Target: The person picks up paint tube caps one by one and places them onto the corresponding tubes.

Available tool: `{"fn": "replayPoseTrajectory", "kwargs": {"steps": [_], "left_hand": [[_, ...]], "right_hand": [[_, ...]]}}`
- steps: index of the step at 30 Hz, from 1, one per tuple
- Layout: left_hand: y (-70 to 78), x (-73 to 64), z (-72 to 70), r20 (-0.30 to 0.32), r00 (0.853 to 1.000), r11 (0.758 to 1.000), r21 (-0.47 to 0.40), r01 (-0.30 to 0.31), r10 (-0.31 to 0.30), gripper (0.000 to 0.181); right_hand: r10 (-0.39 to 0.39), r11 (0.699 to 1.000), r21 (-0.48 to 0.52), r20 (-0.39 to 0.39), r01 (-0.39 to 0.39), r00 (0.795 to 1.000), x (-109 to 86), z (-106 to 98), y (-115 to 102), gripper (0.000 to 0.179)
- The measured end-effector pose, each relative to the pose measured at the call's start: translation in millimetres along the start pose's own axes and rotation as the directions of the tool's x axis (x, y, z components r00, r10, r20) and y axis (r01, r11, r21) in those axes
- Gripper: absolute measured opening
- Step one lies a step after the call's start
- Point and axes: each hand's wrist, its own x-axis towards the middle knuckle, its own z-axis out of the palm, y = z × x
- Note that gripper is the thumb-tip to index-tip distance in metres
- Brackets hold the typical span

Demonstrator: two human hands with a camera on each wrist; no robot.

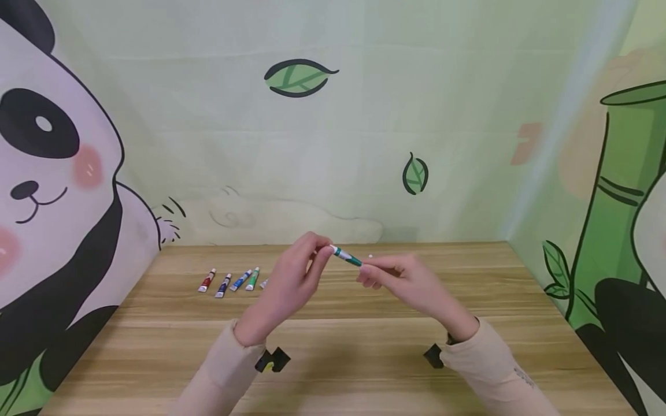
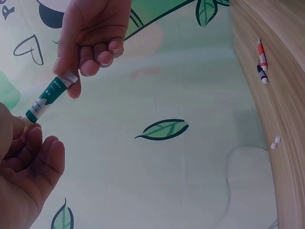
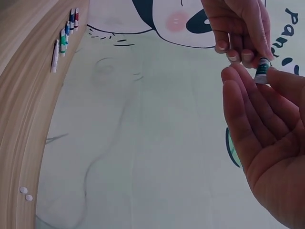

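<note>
Both hands hold a green-and-white paint tube (image 1: 346, 256) in the air above the table. My left hand (image 1: 293, 271) pinches its white-capped end between thumb and fingers. My right hand (image 1: 408, 280) pinches the flat, crimped end, seen in the left wrist view beside the tube's green body (image 2: 46, 99). In the right wrist view only a short piece of the tube (image 3: 262, 71) shows between the hands. The cap is mostly hidden by the left fingertips.
On the table (image 1: 333, 358), a red tube (image 1: 207, 280), a dark blue tube (image 1: 223, 285), a blue tube (image 1: 241, 280) and a green tube (image 1: 252, 278) lie at left. Elsewhere are an orange-red tube (image 2: 262, 55), a navy tube (image 2: 262, 74) and two small white pieces (image 3: 26, 194).
</note>
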Motion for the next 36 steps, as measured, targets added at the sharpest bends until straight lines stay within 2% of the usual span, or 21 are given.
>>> {"fn": "replayPoseTrajectory", "kwargs": {"steps": [5, 10, 13, 21, 27, 30, 33, 36], "left_hand": [[-3.1, -1.0, -0.2, -0.020, 0.999, 0.999, -0.018, 0.037, -0.038, 0.007], [-4.2, -2.6, 1.1, -0.047, 0.994, 0.993, -0.067, 0.094, -0.097, 0.009], [-3.9, -4.2, 5.4, -0.071, 0.988, 0.983, -0.133, 0.125, -0.135, 0.010], [0.9, -12.1, 17.4, -0.068, 0.969, 0.929, -0.308, 0.206, -0.237, 0.020], [3.9, -21.0, 25.2, 0.007, 0.937, 0.862, -0.391, 0.324, -0.349, 0.026], [4.3, -23.8, 27.2, 0.015, 0.923, 0.837, -0.416, 0.355, -0.384, 0.027], [2.9, -25.3, 26.9, 0.015, 0.914, 0.826, -0.422, 0.374, -0.406, 0.025], [-2.4, -27.0, 25.7, 0.009, 0.904, 0.826, -0.400, 0.396, -0.428, 0.026]], "right_hand": [[0.071, 0.997, -0.029, -0.064, -0.073, 0.995, -0.1, 2.2, 0.2, 0.016], [0.065, 0.997, -0.029, -0.078, -0.068, 0.995, 2.2, 9.1, 1.6, 0.015], [0.076, 0.997, -0.007, -0.079, -0.077, 0.994, 3.2, 14.1, 1.2, 0.018], [0.063, 0.998, 0.025, -0.108, -0.061, 0.992, 4.5, 22.3, 4.6, 0.020], [0.054, 0.997, 0.061, -0.134, -0.047, 0.989, 6.3, 24.1, 4.6, 0.018], [0.058, 0.997, 0.060, -0.142, -0.050, 0.988, 7.4, 26.1, 4.6, 0.018], [0.078, 0.996, 0.054, -0.141, -0.071, 0.987, 8.3, 28.2, 6.4, 0.018], [0.095, 0.995, 0.045, -0.136, -0.090, 0.986, 8.7, 28.9, 9.0, 0.018]]}}
